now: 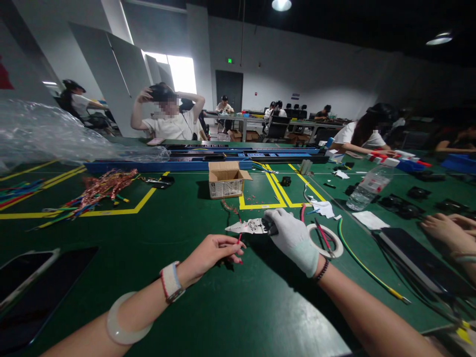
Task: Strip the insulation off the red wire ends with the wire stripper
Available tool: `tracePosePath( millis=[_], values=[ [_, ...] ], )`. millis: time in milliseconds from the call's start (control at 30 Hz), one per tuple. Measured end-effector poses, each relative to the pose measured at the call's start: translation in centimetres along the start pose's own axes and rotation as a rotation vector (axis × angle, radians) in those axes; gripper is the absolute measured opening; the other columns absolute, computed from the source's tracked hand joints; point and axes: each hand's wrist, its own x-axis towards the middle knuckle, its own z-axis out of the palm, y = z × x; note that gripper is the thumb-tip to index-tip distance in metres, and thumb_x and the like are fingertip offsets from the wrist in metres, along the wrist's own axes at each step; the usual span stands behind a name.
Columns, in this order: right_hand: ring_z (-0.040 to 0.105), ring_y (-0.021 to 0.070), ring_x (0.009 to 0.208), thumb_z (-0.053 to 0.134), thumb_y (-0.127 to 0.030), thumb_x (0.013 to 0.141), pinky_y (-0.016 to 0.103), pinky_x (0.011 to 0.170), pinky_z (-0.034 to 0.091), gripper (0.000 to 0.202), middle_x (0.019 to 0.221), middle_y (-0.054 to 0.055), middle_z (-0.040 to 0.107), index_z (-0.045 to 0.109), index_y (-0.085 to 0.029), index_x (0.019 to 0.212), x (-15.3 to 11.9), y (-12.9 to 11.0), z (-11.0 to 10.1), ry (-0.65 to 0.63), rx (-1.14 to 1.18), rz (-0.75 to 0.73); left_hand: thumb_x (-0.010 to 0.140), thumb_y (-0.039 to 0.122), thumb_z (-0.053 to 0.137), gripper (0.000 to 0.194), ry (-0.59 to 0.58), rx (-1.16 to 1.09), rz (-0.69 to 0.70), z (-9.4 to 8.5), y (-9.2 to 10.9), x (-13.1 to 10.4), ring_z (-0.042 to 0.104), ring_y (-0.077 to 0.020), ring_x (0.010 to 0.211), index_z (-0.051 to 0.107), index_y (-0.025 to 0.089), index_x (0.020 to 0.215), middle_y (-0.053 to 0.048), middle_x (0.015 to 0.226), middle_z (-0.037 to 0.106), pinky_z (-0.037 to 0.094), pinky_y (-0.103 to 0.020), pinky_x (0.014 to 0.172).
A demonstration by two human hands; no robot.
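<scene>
In the head view, my bare left hand (219, 249) pinches a thin red wire (239, 239) between thumb and fingers. My right hand (292, 237), in a white glove, is closed around the dark handles of a wire stripper (253, 226). Its silvery jaws point left, just above my left fingertips. The red wire runs up to the jaws, and a short red piece shows beyond them. Whether the jaws are fully closed on it is too small to tell. Just behind the tool stands an open cardboard box (226, 188), with reddish scraps on the table around it.
A bundle of copper-ended wires (107, 191) lies left. To the right are a white tape roll (339, 246), a green-yellow cable (359, 263), a water bottle (372, 186) and a co-worker's hands (448, 233). Phones (26, 272) lie front left; a blue rail (148, 166) crosses behind.
</scene>
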Motion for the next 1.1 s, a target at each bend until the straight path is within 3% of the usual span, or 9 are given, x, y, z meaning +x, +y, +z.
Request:
tracePosePath(
  millis=[167,367,467,567,700,800,900,1100],
  values=[
    [0.06,0.0209,0.088,0.047,-0.019,0.085,0.027,0.065,0.041,0.029,0.109,0.006,0.061,0.055,-0.025,0.113,2.2,1.6,-1.6,0.069,-0.086,0.088,0.073,0.031,0.075,0.027,0.013,-0.035,0.022,0.2,0.2,-0.2,0.069,-0.016,0.071,0.073,0.011,0.091,-0.008,0.085,0.074,0.052,-0.025,0.067],
    [0.063,0.0252,0.09,0.044,-0.027,0.09,0.035,0.073,0.045,0.028,0.111,0.012,0.059,0.05,-0.022,0.117,8.9,0.8,-4.5,0.055,-0.152,0.139,0.072,0.033,0.075,0.028,0.086,-0.022,0.084,0.3,0.2,-0.2,0.07,-0.0196,0.074,0.074,0.012,0.09,-0.01,0.084,0.075,0.053,-0.025,0.062],
    [0.057,0.0322,0.109,0.041,-0.022,0.09,0.045,0.087,0.043,0.03,0.121,0.019,0.055,0.048,-0.017,0.119,12.6,-0.1,-5.1,-0.06,0.062,0.158,0.072,0.034,0.075,0.029,0.135,-0.014,0.124,0.2,0.3,-0.2,0.07,-0.0214,0.076,0.074,0.012,0.09,-0.011,0.087,0.075,0.054,-0.026,0.062],
    [0.055,0.0307,0.114,0.043,-0.024,0.091,0.042,0.091,0.044,0.027,0.123,0.021,0.056,0.052,-0.014,0.114,15.7,-1.0,-4.9,-0.18,0.187,0.141,0.071,0.034,0.074,0.029,0.169,-0.008,0.149,0.3,0.4,-0.3,0.07,-0.0213,0.076,0.075,0.012,0.09,-0.011,0.089,0.075,0.055,-0.026,0.061],
    [0.069,0.0209,0.074,0.05,-0.022,0.088,0.03,0.066,0.055,0.013,0.087,0.014,0.07,0.058,-0.012,0.091,18.4,-1.5,-4.0,-0.51,0.431,0.156,0.071,0.035,0.074,0.028,0.178,0.004,0.171,0.3,0.5,-0.4,0.07,-0.0215,0.076,0.075,0.013,0.088,-0.01,0.087,0.075,0.055,-0.025,0.059],
    [0.065,0.014,0.051,0.047,-0.016,0.088,0.022,0.05,0.054,0.012,0.066,0.006,0.068,0.056,-0.011,0.083,19.3,-1.3,-3.3,-0.738,0.644,0.177,0.071,0.035,0.074,0.028,0.179,0.008,0.178,0.3,0.5,-0.4,0.07,-0.0224,0.076,0.075,0.013,0.088,-0.01,0.087,0.075,0.056,-0.027,0.06],
    [0.066,0.0138,0.051,0.044,-0.014,0.088,0.021,0.05,0.055,0.015,0.062,0.006,0.067,0.057,-0.009,0.084,19.4,-0.9,-2.7,-0.891,0.834,0.199,0.071,0.036,0.074,0.029,0.181,0.014,0.184,0.3,0.5,-0.6,0.07,-0.0226,0.076,0.075,0.013,0.089,-0.011,0.088,0.075,0.057,-0.028,0.062],
    [0.069,0.0132,0.065,0.036,-0.016,0.093,0.021,0.06,0.056,0.021,0.069,0.006,0.069,0.056,-0.011,0.087,17.9,-0.5,-1.3,-0.988,1.178,0.238,0.072,0.035,0.073,0.03,0.233,0.005,0.214,0.3,0.5,-0.6,0.071,-0.0219,0.076,0.075,0.013,0.092,-0.01,0.088,0.076,0.058,-0.033,0.072]
  ],
)
